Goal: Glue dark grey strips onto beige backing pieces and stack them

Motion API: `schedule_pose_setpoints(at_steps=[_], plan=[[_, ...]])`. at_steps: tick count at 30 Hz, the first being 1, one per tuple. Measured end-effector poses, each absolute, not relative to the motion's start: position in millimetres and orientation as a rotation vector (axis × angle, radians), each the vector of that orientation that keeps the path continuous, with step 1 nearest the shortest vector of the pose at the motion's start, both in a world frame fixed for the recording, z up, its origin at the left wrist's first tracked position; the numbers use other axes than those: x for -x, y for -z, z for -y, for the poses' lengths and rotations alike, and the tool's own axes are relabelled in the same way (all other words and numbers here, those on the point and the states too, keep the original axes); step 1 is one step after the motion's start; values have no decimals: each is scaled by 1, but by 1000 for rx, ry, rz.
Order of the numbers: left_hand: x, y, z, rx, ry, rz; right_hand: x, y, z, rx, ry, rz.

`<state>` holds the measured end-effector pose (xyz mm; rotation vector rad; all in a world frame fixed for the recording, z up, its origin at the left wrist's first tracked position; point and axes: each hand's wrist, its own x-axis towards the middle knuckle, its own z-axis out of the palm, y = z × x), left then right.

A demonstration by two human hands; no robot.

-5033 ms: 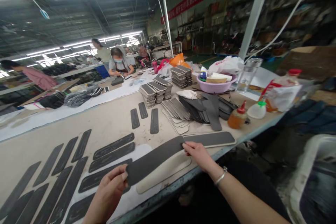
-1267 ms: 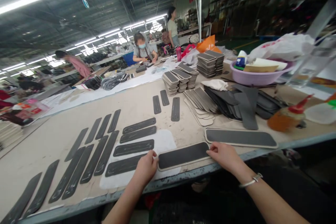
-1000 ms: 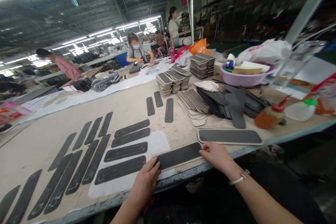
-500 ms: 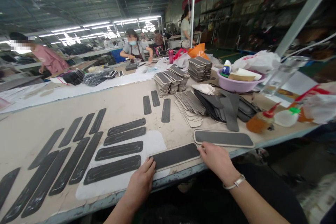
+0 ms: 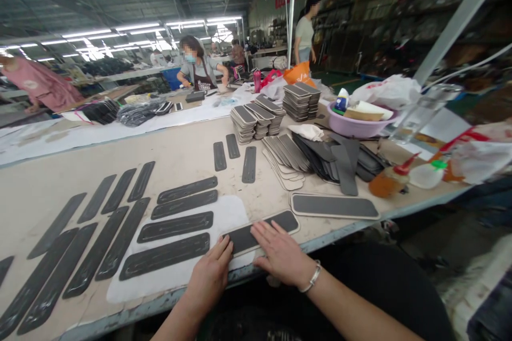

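Observation:
A dark grey oblong panel with a pale border (image 5: 288,219) lies near the front edge of the worktable. My left hand (image 5: 213,267) grips its left end, fingers together on top and the thumb hidden. My right hand (image 5: 282,252) is flat over its middle, fingers stretched out on the surface. Just beyond the panel's right end is a similar pale-bordered panel (image 5: 334,206). To the left, several dark strips with glossy wet-looking lines, such as the nearest one (image 5: 165,257), lie partly on a white sheet (image 5: 236,212).
Stacked panels (image 5: 256,117) stand farther back, beside fanned pale-edged pieces (image 5: 286,154) and dark pieces (image 5: 346,168). On the right are a purple basin (image 5: 356,127), a red-tipped bottle of amber liquid (image 5: 388,182) and a green-capped bottle (image 5: 426,176). A co-worker (image 5: 202,69) sits across the table.
My right hand has moved left from the panel's right end onto its middle, its fingers now flat. My left hand stays at the left end. A person in the background has moved right.

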<state>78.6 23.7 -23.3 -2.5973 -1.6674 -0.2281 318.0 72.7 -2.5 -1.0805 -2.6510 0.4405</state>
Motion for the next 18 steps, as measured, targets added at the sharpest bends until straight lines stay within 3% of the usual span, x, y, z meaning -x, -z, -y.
schedule_pose_setpoints(at_steps=[5,12,18], plan=[[-81,12,-25,2584,268,1747,-366,15,-87,1300,-317,2610],[-105,-10,-34,2446,490,1875,-364,21,-85,1313,-300,2585],[-146,3,-52,2741,158,1674,-366,22,-85,1299,-312,2553]])
